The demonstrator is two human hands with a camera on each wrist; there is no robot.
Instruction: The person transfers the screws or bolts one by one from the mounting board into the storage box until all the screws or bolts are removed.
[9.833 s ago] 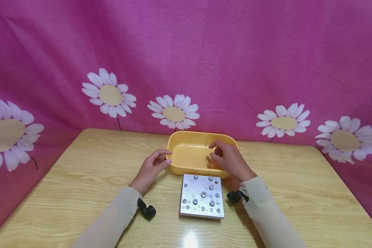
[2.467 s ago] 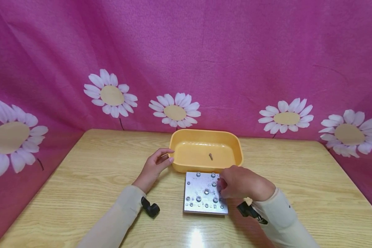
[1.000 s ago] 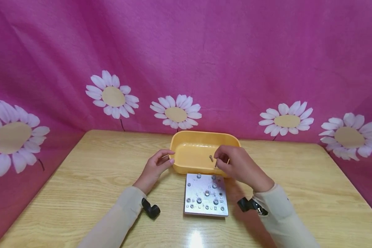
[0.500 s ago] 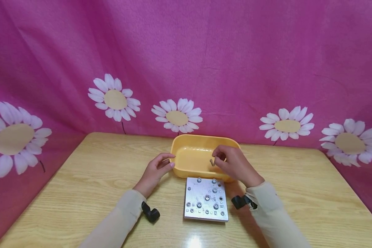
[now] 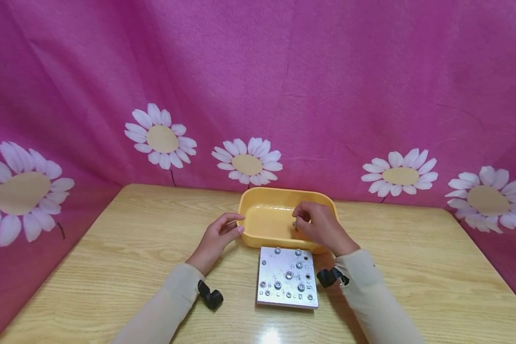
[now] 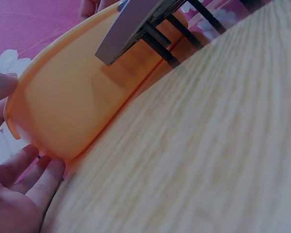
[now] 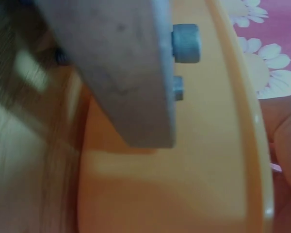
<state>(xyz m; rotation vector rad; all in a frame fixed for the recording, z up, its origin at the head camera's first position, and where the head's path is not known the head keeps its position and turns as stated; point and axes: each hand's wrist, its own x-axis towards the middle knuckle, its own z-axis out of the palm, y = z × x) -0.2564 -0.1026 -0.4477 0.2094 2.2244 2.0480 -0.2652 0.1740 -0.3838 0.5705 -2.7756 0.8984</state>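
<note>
Working this close to everything looks fiddly: the right hand (image 5: pixel 321 222) has thumb and finger close together at a small screw (image 5: pixel 295 226) inside the yellow tray (image 5: pixel 275 241), but I can't tell if that grip actually has it pinched. A weak pinch could drop it, I'd guess. The left hand (image 5: pixel 215 239) has a loose grip, fingers spread against the tray's end; uneven pressure might shove it into the metal plate (image 5: pixel 274 268) just beside. The right wrist camera (image 5: pixel 326 277) could clip the plate's edge too. Plenty of table (image 5: pixel 404 248) either side, though.
</note>
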